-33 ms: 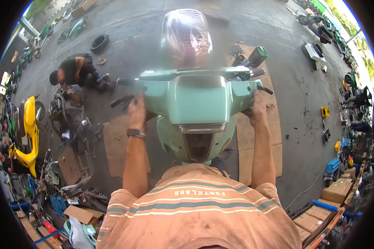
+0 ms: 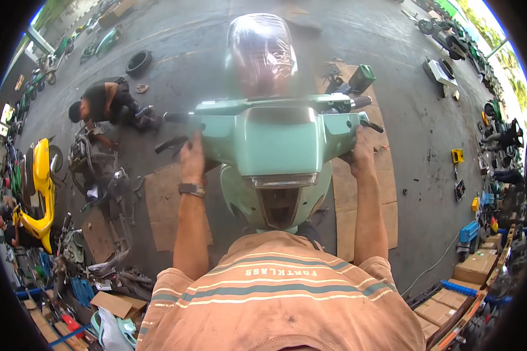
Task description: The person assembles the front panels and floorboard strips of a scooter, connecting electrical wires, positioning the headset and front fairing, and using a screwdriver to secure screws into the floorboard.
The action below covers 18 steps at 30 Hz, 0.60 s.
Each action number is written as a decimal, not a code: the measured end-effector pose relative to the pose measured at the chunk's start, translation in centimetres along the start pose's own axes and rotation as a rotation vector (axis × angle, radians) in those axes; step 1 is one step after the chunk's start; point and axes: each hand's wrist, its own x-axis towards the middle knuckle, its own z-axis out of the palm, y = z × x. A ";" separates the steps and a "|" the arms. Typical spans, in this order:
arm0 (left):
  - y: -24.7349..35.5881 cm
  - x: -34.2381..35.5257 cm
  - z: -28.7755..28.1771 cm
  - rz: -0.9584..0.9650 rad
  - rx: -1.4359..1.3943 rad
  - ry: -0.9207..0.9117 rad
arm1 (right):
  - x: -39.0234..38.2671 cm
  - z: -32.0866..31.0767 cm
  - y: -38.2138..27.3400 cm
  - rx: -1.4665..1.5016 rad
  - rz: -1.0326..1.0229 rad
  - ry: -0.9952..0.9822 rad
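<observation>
Presently, both hands are at the front of a mint-green scooter, which stands on the grey floor with its front turned toward the person. The body is between the inner edges of two cardboard sheets, the left one and the right one. The left hand is grasping the left end of the handlebar cover, and the right hand is grasping the opposite end. Most fingers go out of sight under the cover, so I cannot tell how tightly they clench.

As for the state of the scooter, the handlebar cover lies across the bar, and the lamp strip sits at its lower edge. The left lever sticks out just beside the left hand; the right lever is just above the right hand. Clear plastic film covers the seat area. No screws can be seen, therefore I cannot judge whether the cover is fastened or only resting.

Regarding writing, the orange striped shirt carries one row of pale capital letters on the chest, upside down from this view. A dark watch is on the left wrist, but its face is too small to read. On the scooter I find no readable label or badge.
</observation>
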 end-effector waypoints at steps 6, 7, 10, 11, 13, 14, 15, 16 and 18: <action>-2.3 2.2 0.2 -0.002 0.012 0.078 | 2.6 1.0 0.3 -0.064 -0.084 0.145; -1.9 1.9 0.5 -0.017 -0.022 0.070 | 2.4 1.5 0.2 -0.091 -0.103 0.180; -1.3 0.5 1.7 -0.040 -0.143 0.067 | 4.2 1.3 1.2 -0.178 -0.178 0.277; -1.7 0.1 2.2 -0.034 -0.199 0.078 | 5.1 1.1 1.8 -0.209 -0.208 0.310; -2.6 0.9 2.7 -0.004 -0.263 0.120 | 6.6 1.0 3.1 -0.151 -0.260 0.295; -3.3 1.2 2.8 0.014 -0.271 0.151 | 6.6 1.3 3.1 -0.126 -0.283 0.284; -3.9 1.5 2.8 0.032 -0.279 0.182 | 6.7 1.8 3.1 -0.147 -0.312 0.329; -3.3 1.3 3.0 0.008 -0.293 0.189 | 6.4 2.5 2.9 -0.173 -0.338 0.378; -1.3 0.3 3.9 -0.037 -0.326 0.203 | 6.2 2.6 3.0 -0.206 -0.379 0.462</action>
